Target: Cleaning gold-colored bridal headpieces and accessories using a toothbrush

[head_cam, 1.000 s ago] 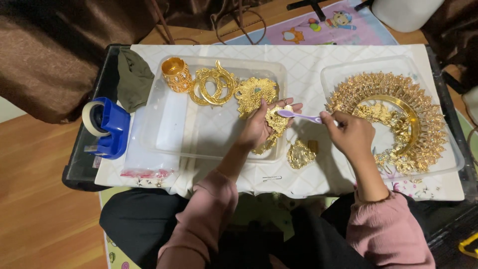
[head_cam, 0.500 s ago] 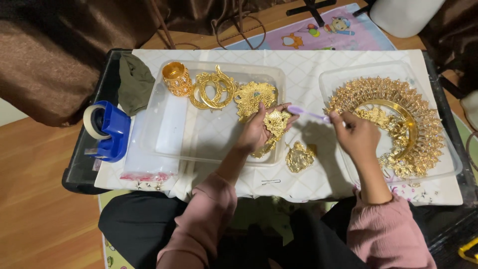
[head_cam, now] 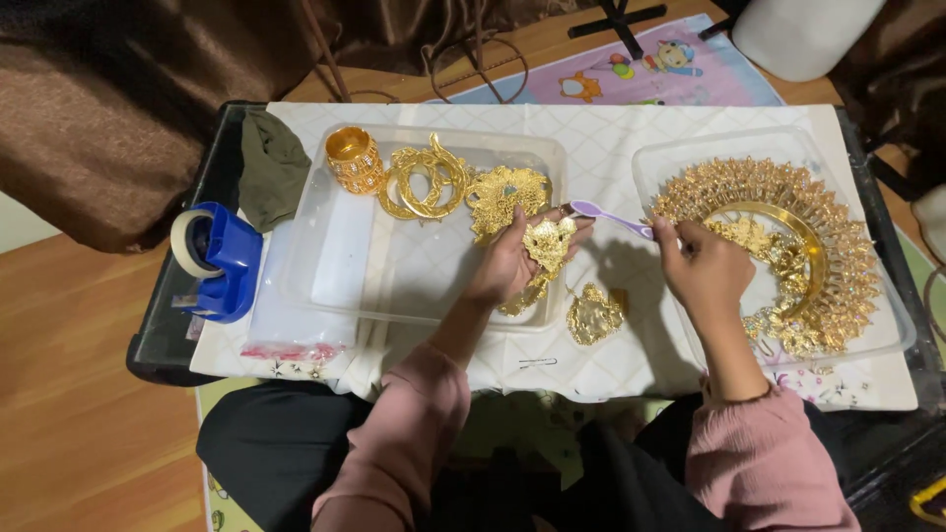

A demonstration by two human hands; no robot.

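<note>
My left hand [head_cam: 512, 264] holds a gold filigree ornament [head_cam: 548, 244] over the near right corner of a clear plastic tray [head_cam: 394, 276]. My right hand [head_cam: 705, 271] grips a small purple-handled tool [head_cam: 609, 215] whose tip points at that ornament. Another gold ornament piece [head_cam: 594, 315] lies on the white cloth between the two trays. In the left tray sit a gold bangle [head_cam: 353, 158], gold rings [head_cam: 424, 182] and a gold floral piece [head_cam: 505, 192].
A second clear tray [head_cam: 892, 340] on the right holds a large gold crown-like headpiece [head_cam: 788, 246]. A blue tape dispenser [head_cam: 217, 261] and a dark green cloth [head_cam: 271, 167] lie at the left. A white quilted cloth [head_cam: 611, 148] covers the black table.
My right hand has shifted slightly, keeping the purple tool pointed at the ornament in my left hand. My left hand has turned the ornament a little. Everything else stays put.
</note>
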